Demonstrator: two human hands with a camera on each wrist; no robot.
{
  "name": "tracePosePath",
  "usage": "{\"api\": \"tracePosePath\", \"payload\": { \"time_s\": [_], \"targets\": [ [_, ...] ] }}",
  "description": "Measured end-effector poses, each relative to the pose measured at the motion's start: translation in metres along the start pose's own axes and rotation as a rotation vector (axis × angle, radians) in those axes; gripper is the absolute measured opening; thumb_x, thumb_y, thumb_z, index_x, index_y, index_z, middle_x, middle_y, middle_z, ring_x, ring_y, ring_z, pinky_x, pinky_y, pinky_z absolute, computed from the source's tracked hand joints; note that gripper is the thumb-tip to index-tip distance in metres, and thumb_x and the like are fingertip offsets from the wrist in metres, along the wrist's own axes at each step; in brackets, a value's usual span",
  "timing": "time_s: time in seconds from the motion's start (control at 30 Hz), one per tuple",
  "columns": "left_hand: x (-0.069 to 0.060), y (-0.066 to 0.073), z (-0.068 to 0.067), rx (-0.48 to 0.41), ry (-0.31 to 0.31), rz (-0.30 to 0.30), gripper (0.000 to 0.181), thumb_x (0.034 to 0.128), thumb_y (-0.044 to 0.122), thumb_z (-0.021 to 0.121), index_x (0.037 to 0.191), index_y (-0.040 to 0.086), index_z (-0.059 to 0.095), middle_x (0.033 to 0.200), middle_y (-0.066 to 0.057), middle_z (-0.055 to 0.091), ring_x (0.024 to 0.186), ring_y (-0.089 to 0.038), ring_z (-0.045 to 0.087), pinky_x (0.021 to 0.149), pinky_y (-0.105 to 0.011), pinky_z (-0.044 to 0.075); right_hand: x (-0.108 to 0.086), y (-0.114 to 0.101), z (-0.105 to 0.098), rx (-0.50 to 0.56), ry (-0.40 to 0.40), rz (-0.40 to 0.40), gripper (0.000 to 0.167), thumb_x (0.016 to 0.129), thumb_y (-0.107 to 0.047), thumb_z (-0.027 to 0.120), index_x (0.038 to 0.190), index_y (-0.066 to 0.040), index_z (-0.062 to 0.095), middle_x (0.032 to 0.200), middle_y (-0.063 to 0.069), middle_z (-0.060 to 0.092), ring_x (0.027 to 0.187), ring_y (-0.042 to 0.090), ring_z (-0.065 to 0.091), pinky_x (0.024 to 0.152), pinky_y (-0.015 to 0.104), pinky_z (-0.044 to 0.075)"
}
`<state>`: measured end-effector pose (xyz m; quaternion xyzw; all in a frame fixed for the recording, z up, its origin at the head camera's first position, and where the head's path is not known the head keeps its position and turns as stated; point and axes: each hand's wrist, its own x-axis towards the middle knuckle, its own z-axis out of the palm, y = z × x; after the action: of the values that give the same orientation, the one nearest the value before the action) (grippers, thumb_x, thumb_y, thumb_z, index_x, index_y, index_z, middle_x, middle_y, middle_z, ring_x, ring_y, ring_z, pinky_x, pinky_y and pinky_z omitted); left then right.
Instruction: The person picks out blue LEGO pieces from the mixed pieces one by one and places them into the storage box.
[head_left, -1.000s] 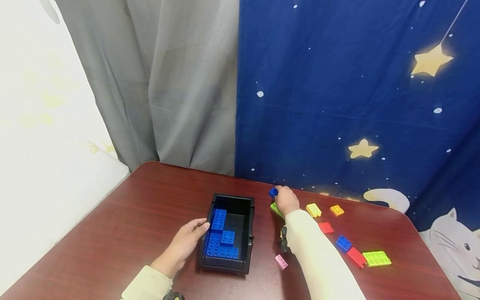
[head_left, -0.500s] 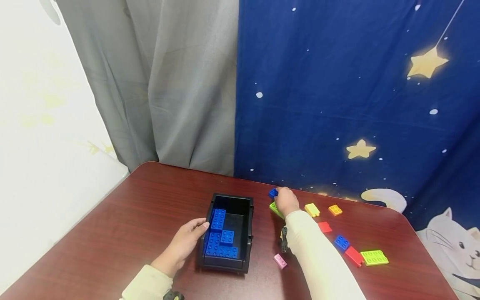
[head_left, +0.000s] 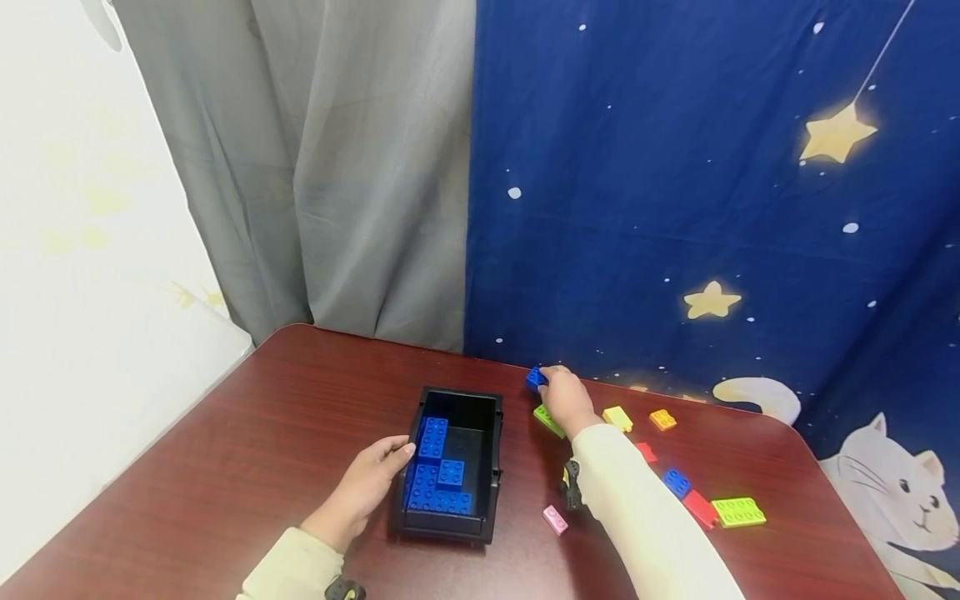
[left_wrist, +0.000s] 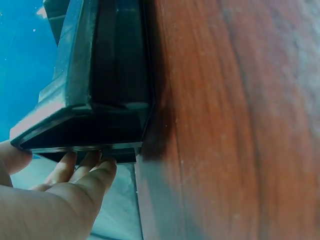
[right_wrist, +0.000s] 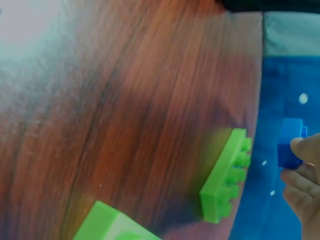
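My right hand point(head_left: 567, 400) pinches a small blue brick point(head_left: 535, 379) near the table's far edge. In the right wrist view, thumb and fingers hold this blue brick point(right_wrist: 290, 143) up off the tabletop. Just below that hand lies a green brick point(head_left: 549, 421), its studs facing sideways in the right wrist view. My left hand point(head_left: 372, 479) grips the left wall of a black bin point(head_left: 491, 467), thumb over the rim and fingers outside. Several blue bricks point(head_left: 438, 502) lie studs up along the bin's left side and near end.
Right of the bin are a pink brick point(head_left: 555, 520), a yellow brick point(head_left: 617, 418), an orange brick point(head_left: 662, 419), red bricks point(head_left: 701, 508), a blue brick point(head_left: 677, 482) and a lime-green brick point(head_left: 738, 512). A blue curtain point(head_left: 600, 208) hangs behind the table point(head_left: 300, 392).
My right hand has lifted the blue brick slightly up and to the left, away from the green brick. My left hand stays on the bin. The head view has shifted a little.
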<state>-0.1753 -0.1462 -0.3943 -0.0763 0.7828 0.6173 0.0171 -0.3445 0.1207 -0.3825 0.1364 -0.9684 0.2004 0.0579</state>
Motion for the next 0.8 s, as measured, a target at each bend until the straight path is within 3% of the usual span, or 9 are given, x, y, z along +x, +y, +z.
{"api": "tracePosePath", "payload": {
  "time_s": [0.6,0.8],
  "targets": [
    [0.0,0.0,0.0,0.007,-0.007,-0.001,0.046,0.1011,0.02,0.049,0.137,-0.009,0.045,0.138,-0.029,0.048,0.129,-0.044,0.043,0.107,-0.057,0.034,-0.043,-0.04,-0.022,0.062,0.159,-0.259,0.037,0.088,-0.009,0.07,0.123,-0.001,0.065,0.122,0.013,0.064,0.112,0.028,0.062,0.096,0.041,0.049],
    [0.0,0.0,0.0,0.004,-0.014,-0.012,0.047,0.1015,0.021,0.048,0.138,-0.009,0.043,0.139,-0.029,0.046,0.13,-0.045,0.041,0.107,-0.057,0.034,-0.055,-0.058,-0.025,0.091,0.144,-0.343,0.036,0.088,-0.009,0.071,0.123,-0.003,0.065,0.122,0.011,0.064,0.111,0.025,0.063,0.097,0.039,0.049]
  ]
}}
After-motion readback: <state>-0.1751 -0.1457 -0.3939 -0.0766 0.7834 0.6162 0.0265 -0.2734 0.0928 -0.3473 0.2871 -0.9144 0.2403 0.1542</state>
